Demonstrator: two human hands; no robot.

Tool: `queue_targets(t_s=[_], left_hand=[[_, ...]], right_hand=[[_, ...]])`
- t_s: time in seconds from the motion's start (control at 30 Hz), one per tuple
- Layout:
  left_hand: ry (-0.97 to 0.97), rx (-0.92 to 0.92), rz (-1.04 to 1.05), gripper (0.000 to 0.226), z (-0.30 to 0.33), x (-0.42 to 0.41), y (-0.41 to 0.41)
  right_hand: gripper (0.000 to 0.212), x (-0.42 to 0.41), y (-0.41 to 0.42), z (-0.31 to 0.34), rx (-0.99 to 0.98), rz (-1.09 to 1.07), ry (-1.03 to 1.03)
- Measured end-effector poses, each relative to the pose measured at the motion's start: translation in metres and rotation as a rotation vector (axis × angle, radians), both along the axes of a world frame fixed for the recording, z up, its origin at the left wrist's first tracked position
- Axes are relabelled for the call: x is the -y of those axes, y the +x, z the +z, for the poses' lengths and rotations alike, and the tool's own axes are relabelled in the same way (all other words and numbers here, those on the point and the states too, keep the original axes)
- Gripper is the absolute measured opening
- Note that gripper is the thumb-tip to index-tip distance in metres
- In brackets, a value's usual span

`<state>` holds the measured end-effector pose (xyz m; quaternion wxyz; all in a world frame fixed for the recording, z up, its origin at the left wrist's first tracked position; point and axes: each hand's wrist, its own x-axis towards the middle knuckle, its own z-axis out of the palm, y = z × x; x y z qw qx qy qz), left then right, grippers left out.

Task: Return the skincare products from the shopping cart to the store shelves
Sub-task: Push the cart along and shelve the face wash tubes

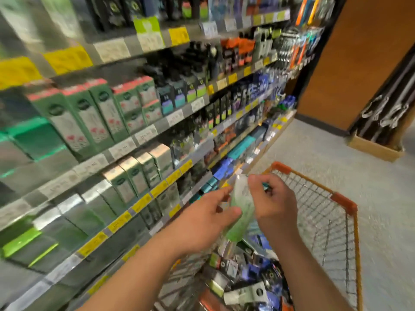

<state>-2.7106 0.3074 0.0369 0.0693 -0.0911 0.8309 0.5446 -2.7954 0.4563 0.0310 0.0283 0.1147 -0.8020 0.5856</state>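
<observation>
A pale green and clear skincare tube (240,205) stands nearly upright between both hands, above the orange wire shopping cart (345,204). My left hand (208,217) holds its lower part, thumb across the front. My right hand (272,203) grips its upper part from the right and also has something teal (266,186) between its fingers. Several boxed skincare products (247,279) lie piled in the near end of the cart. The store shelves (125,140) run along the left, full of green, black and blue boxes. The picture is motion-blurred.
Yellow and white price tags (143,202) line the shelf edges. A brown wall panel (359,52) stands at the aisle's far end, with a low cardboard box (375,149) of dark items beside it. Grey floor (381,209) lies to the right of the cart.
</observation>
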Motion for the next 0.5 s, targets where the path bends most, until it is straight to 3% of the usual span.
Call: queue_targets(t_s=[0.13,0.33,0.5], left_hand=[[-0.033,-0.04,-0.02,0.027,0.052,0.034,0.046],[-0.14,-0.111,0.138,0.037,0.102,0.095,0.107],[-0.243,-0.199,0.322,0.044,0.135,0.15,0.163]], right_hand=[[0.02,0.044,0.028,0.066,-0.066,0.236,-0.066],[0.026,0.121,0.064,0.122,-0.166,0.518,-0.121],[0.015,0.191,0.102,0.15,-0.147,0.778,-0.127]])
